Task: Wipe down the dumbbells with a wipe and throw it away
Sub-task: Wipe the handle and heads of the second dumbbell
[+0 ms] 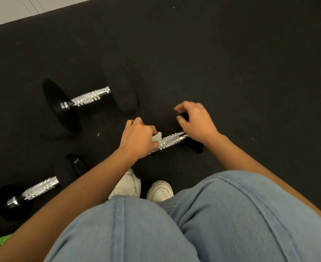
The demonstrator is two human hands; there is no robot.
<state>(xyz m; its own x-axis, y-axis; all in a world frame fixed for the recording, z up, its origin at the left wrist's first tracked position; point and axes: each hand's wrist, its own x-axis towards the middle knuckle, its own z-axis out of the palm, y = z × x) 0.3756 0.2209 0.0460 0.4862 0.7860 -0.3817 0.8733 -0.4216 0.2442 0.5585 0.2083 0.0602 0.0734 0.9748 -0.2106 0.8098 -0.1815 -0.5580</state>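
The left hand [137,138] covers most of the wipe [156,138] and one end of the rightmost dumbbell [172,139]; the right hand [195,121] hides much of its other head. A green object [4,240] is cut off at the bottom-left edge.

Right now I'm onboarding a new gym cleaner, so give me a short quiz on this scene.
1. Which hand holds the wipe? A left, B right, C neither.
2. True or false: the wipe is pressed against a dumbbell's chrome handle.
3. How many dumbbells lie on the floor?
Key: 1 A, the left hand. 2 True. 3 Three.
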